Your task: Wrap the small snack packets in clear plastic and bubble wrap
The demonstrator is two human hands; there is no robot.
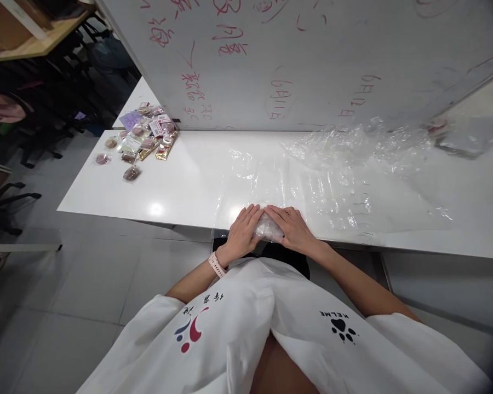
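Observation:
At the table's front edge, my left hand (245, 230) and my right hand (290, 225) curve over a clear plastic bundle (268, 227), one on each side. The fingers lie together, and the fingertips of the two hands almost meet at its far side. What is inside the bundle I cannot make out. Clear plastic sheet (267, 178) lies flat and wrinkled on the table beyond my hands. It spreads to the right, where more crumpled clear plastic (353, 145) is heaped against the whiteboard.
The white table (193, 186) carries a pile of small packaged items (142, 134) at its left end. A whiteboard (312, 65) with red writing stands along the back. At the far right is a blurred plastic-covered item (468, 137). Chairs (16, 126) stand on the left.

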